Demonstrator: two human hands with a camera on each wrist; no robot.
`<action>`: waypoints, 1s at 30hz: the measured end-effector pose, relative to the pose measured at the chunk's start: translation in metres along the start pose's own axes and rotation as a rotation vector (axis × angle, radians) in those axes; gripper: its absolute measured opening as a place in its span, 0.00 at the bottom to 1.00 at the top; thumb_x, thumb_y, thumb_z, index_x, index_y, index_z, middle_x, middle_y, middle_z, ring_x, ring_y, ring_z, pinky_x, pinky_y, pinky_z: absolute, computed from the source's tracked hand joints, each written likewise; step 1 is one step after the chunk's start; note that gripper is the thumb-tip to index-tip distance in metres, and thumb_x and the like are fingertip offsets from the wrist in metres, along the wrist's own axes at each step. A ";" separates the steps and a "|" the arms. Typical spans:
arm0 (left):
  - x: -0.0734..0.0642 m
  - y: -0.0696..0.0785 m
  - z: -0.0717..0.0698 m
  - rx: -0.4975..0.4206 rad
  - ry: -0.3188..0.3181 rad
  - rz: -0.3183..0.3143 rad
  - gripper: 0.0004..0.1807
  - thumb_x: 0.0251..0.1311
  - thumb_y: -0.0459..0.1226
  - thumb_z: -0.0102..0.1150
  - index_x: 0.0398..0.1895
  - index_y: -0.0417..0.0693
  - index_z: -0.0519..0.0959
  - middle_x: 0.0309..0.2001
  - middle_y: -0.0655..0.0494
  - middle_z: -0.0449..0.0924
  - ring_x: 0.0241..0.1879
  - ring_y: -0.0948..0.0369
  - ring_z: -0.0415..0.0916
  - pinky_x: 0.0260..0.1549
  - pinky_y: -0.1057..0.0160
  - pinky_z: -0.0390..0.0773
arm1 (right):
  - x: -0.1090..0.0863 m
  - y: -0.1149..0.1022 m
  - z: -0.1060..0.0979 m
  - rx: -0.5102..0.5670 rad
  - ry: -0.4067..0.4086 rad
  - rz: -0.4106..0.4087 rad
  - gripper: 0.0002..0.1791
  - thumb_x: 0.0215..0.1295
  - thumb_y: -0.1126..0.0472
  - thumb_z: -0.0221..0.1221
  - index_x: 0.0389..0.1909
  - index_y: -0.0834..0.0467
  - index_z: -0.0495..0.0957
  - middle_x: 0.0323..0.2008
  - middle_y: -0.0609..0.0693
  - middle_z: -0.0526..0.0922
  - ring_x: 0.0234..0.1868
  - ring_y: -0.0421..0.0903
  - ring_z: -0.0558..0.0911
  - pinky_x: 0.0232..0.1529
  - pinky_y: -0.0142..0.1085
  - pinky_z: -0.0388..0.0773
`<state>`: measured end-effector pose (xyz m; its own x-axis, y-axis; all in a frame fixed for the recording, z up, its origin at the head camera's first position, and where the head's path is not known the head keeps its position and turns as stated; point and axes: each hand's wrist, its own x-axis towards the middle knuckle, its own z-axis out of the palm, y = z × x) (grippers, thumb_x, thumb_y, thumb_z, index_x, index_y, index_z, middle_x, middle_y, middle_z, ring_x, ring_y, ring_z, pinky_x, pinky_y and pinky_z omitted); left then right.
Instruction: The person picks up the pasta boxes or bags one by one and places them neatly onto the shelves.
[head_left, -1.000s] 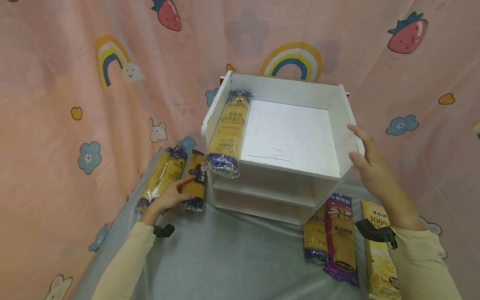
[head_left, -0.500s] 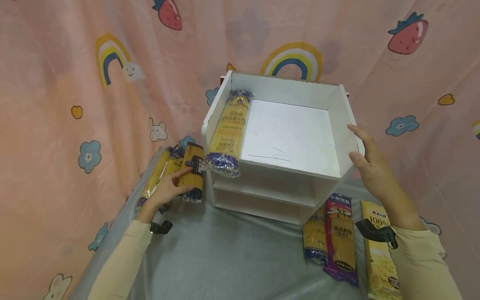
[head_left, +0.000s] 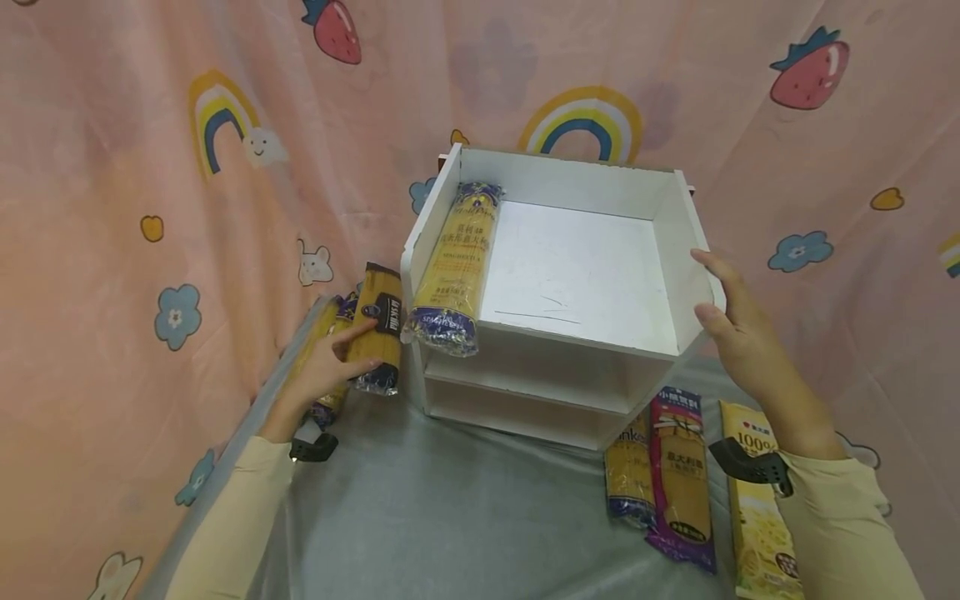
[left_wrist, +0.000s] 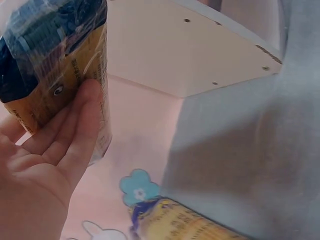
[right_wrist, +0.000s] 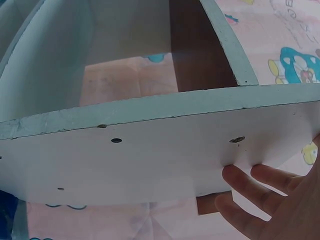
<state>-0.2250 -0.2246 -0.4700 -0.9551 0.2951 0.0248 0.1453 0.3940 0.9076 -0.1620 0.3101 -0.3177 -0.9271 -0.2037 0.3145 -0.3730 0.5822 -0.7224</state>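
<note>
My left hand (head_left: 322, 371) grips a pack of spaghetti (head_left: 378, 329) with a dark label, lifted beside the left side of a white shelf unit (head_left: 577, 267). In the left wrist view the fingers curl round the pack (left_wrist: 55, 65) near its dark blue end. My right hand (head_left: 750, 350) holds the edge of the unit's right side panel, its fingertips on the outer face (right_wrist: 150, 160) in the right wrist view. Another yellow spaghetti pack (head_left: 457, 258) lies on the unit's top level, along the left wall, its near end sticking out past the front edge.
More yellow spaghetti packs (head_left: 327, 408) lie on the grey cloth (head_left: 450, 517) left of the unit, partly hidden by my left hand. To the right lie a blue-ended pack (head_left: 630, 475), a purple pack (head_left: 682, 475) and a pale yellow noodle pack (head_left: 765, 525). A pink curtain (head_left: 97, 100) hangs behind.
My left hand has raised the dark-labelled spaghetti pack from beside the other packs, up and slightly left along the unit's side. The right hand keeps its place on the panel.
</note>
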 end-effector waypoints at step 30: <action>-0.004 0.071 -0.032 -0.083 0.073 0.092 0.35 0.63 0.35 0.63 0.74 0.50 0.64 0.65 0.39 0.69 0.47 0.68 0.78 0.43 0.71 0.82 | 0.001 0.001 0.002 0.012 0.019 -0.007 0.33 0.76 0.49 0.44 0.79 0.44 0.47 0.79 0.58 0.42 0.76 0.72 0.46 0.63 0.80 0.41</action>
<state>-0.2190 -0.2253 -0.3920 -0.9553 0.2616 0.1376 0.2146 0.2938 0.9315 -0.1635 0.3092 -0.3191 -0.9239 -0.1925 0.3308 -0.3796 0.5718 -0.7273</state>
